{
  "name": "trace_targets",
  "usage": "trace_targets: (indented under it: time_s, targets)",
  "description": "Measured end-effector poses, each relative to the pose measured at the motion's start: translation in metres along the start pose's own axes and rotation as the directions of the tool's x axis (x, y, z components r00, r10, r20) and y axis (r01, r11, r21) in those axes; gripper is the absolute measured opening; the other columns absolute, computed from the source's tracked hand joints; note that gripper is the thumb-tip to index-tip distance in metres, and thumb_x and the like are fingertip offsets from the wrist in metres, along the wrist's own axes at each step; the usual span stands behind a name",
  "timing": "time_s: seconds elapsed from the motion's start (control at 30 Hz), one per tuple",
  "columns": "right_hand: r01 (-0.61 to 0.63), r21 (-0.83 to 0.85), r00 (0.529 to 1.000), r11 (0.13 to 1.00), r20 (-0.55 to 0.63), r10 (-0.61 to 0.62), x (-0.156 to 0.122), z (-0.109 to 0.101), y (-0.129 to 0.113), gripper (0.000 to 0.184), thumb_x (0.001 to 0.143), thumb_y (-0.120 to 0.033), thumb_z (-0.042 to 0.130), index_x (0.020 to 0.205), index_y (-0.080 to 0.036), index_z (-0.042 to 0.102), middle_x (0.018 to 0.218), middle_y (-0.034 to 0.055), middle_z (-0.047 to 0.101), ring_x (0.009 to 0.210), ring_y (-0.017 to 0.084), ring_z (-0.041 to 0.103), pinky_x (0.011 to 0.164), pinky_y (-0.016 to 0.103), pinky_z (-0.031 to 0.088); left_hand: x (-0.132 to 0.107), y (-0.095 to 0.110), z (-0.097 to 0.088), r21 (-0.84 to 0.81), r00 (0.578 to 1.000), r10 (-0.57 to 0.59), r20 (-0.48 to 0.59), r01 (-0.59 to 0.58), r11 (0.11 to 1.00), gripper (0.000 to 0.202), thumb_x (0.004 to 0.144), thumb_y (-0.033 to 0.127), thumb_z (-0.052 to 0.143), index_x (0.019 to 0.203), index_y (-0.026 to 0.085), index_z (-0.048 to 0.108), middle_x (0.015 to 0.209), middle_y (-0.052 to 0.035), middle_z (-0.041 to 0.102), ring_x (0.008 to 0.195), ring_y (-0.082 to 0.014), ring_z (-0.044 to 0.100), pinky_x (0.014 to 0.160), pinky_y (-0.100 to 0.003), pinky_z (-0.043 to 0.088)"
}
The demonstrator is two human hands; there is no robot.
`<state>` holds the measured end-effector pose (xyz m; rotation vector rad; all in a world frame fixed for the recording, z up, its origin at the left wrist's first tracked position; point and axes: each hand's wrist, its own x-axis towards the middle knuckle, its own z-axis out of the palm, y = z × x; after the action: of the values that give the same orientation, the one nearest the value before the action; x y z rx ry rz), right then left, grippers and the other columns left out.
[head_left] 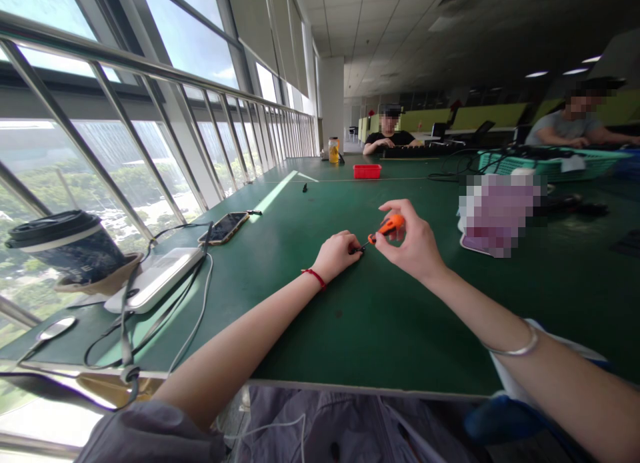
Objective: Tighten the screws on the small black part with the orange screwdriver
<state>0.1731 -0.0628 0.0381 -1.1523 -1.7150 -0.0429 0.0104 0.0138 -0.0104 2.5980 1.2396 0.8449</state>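
My right hand grips a small orange-handled screwdriver in curled fingers, with the tip pointing left and down. My left hand rests on the green table with its fingers closed on a small dark part right at the screwdriver's tip. The part is too small to name. A red string circles my left wrist and a silver bangle my right forearm.
At the left stand a lidded coffee cup, a white power bank with cables and a phone. A red tray and a small black piece lie farther off. Two other people sit at the far end.
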Motion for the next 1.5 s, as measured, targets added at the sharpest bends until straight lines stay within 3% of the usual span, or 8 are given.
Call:
trace_targets:
  time_s: [0.23,0.4,0.6,0.7,0.87,1.03,1.27,1.5]
  targets:
    - [-0.076,0.006,0.992,0.997,0.098,0.075,-0.0010,-0.0004,-0.0027,0.022,0.076,-0.041,0.056,0.088,-0.022,0.056,0.055,-0.0036,0.052,0.050,0.014,0.050,0.053,0.026,0.038,-0.0001,0.0002,-0.0003,0.004,1.000,0.003,-0.004,-0.003,1.000,0.006,0.074,0.022,0.061,0.072,0.016,0.062,0.079,-0.0016,0.058,0.068,-0.0126,0.054,0.065,-0.024,0.045]
    - [0.022,0.004,1.000,1.000,-0.013,-0.022,-0.0012,0.0012,0.0001,0.035,0.070,-0.032,0.059,0.102,-0.022,0.052,0.079,0.0012,0.060,0.061,0.014,0.054,0.056,0.025,0.041,0.0004,-0.0006,0.0004,0.015,1.000,-0.004,0.007,0.004,1.000,0.007,0.075,0.022,0.060,0.073,0.016,0.062,0.080,-0.0018,0.059,0.069,-0.0129,0.055,0.065,-0.024,0.045]
    - [-0.064,0.002,0.996,0.998,0.061,0.063,-0.0010,0.0006,-0.0019,0.025,0.075,-0.043,0.057,0.090,-0.022,0.055,0.051,-0.0060,0.047,0.047,0.013,0.047,0.053,0.025,0.036,0.0003,-0.0005,0.0007,0.010,1.000,0.003,-0.005,-0.003,1.000,0.005,0.074,0.021,0.061,0.072,0.016,0.062,0.079,-0.0016,0.058,0.068,-0.0127,0.054,0.065,-0.025,0.045]
    - [-0.035,0.007,0.998,0.999,0.052,0.035,-0.0013,0.0003,-0.0022,0.022,0.076,-0.038,0.056,0.090,-0.022,0.056,0.055,-0.0042,0.051,0.049,0.013,0.048,0.053,0.025,0.037,0.0000,0.0004,0.0003,0.007,1.000,0.002,-0.007,-0.002,1.000,0.004,0.074,0.020,0.061,0.073,0.016,0.062,0.080,-0.0016,0.059,0.068,-0.0130,0.054,0.065,-0.024,0.045]
    - [-0.004,0.005,1.000,1.000,-0.001,0.004,-0.0004,0.0014,0.0013,0.045,0.070,-0.036,0.062,0.111,-0.021,0.049,0.072,-0.0017,0.058,0.056,0.014,0.052,0.053,0.025,0.039,0.0001,0.0002,0.0003,0.005,1.000,0.003,-0.006,-0.003,1.000,0.007,0.075,0.022,0.060,0.072,0.016,0.062,0.080,-0.0018,0.059,0.068,-0.0127,0.054,0.064,-0.024,0.045]
    - [-0.073,-0.003,0.995,0.997,0.065,0.073,-0.0006,0.0007,-0.0008,0.024,0.076,-0.043,0.058,0.087,-0.022,0.058,0.057,-0.0023,0.054,0.053,0.014,0.052,0.055,0.026,0.039,0.0000,0.0010,-0.0008,0.011,1.000,0.001,0.004,-0.001,1.000,0.004,0.074,0.020,0.061,0.073,0.016,0.062,0.080,-0.0017,0.058,0.068,-0.0128,0.054,0.065,-0.024,0.045]
    - [0.003,0.006,1.000,1.000,0.002,-0.003,-0.0017,0.0035,0.0046,0.044,0.070,-0.036,0.062,0.110,-0.020,0.050,0.072,-0.0016,0.058,0.058,0.014,0.054,0.054,0.025,0.040,-0.0005,0.0017,-0.0010,0.024,1.000,0.003,-0.004,-0.003,1.000,0.007,0.075,0.021,0.060,0.072,0.016,0.062,0.080,-0.0017,0.059,0.068,-0.0126,0.054,0.063,-0.024,0.044]
    - [-0.019,0.035,0.991,0.999,0.130,0.014,-0.0019,0.0019,-0.0008,0.020,0.076,-0.039,0.057,0.086,-0.022,0.058,0.057,-0.0028,0.053,0.053,0.014,0.052,0.054,0.026,0.039,-0.0003,0.0022,-0.0012,0.023,1.000,0.002,-0.001,-0.002,1.000,0.007,0.076,0.022,0.059,0.073,0.016,0.062,0.080,-0.0019,0.059,0.068,-0.0126,0.055,0.065,-0.024,0.045]
